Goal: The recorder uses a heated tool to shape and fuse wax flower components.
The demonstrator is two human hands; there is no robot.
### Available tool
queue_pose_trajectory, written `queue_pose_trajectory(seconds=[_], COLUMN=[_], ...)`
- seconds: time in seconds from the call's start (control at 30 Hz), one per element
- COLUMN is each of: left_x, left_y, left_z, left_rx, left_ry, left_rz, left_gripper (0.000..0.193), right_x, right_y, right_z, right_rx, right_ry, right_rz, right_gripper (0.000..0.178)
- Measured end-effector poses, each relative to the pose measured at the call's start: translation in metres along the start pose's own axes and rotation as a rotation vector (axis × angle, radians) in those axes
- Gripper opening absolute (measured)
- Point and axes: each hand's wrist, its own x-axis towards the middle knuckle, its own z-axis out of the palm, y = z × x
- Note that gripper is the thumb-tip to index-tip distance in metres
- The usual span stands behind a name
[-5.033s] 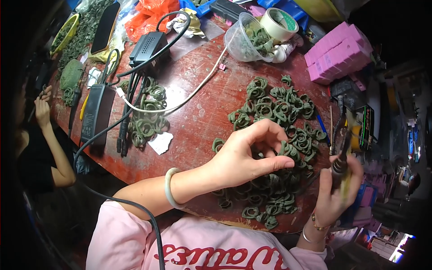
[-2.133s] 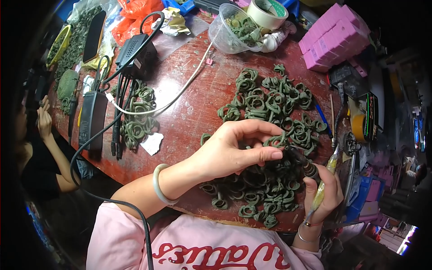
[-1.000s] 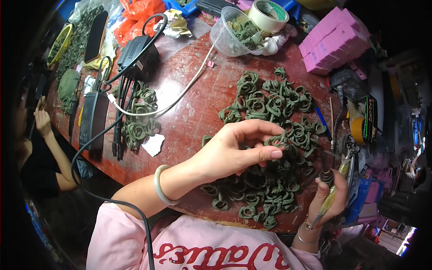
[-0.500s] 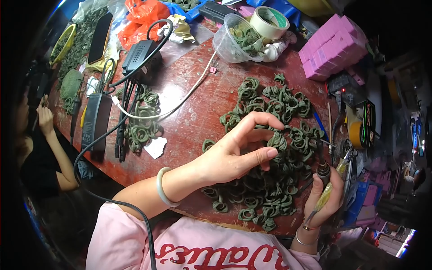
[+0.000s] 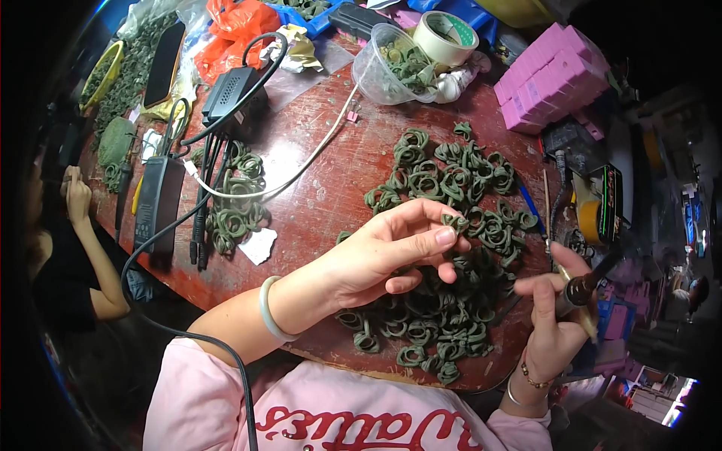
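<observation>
My left hand (image 5: 395,252) hovers over the pile of dark green rings (image 5: 451,180), thumb and fingertips pinching one small green ring (image 5: 456,222). Part of that ring is hidden by the fingers. To the right, by the table edge, my right hand (image 5: 553,323) is closed around a dark, cylindrical handpiece (image 5: 579,290), blurred by motion. A thin yellowish tool lies along the same hand, also blurred; its tip cannot be made out. More rings spread beneath and around my left hand.
Black power adapters (image 5: 159,199) with cords stand at left, beside a smaller ring heap (image 5: 237,214). A white cable (image 5: 304,161) crosses the table. At the back are a clear tub (image 5: 372,71), a tape roll (image 5: 445,41) and pink blocks (image 5: 553,79). Another person's hand (image 5: 77,197) shows far left.
My right hand has moved right and turned, swinging the handpiece to point away from the pile. My left hand has shifted slightly left, its fingers closing more around the small ring.
</observation>
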Motion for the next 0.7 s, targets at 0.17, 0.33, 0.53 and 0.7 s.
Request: queue_pose_trajectory(seconds=[0.17,0.33,0.53,0.7], left_x=[-0.001,-0.001,-0.002,-0.001], left_y=[0.001,0.001,0.001,0.001], left_z=[0.0,0.0,0.003,0.005], left_rx=[-0.019,-0.002,0.026,0.096], left_ry=[-0.002,-0.003,0.03,0.021], left_rz=[-0.022,0.018,-0.012,0.003], left_gripper=[0.029,0.03,0.03,0.038], right_x=[0.006,-0.003,-0.005,0.014], right_y=[-0.012,0.009,-0.003,-0.014], right_z=[0.009,0.012,0.009,0.021], right_rx=[0.141,0.074,0.226,0.038], right_ry=[-0.073,0.038,-0.05,-0.181], right_rz=[0.105,-0.066,0.098,-0.156], right_gripper=[0.023,0.042,0.024,0.021])
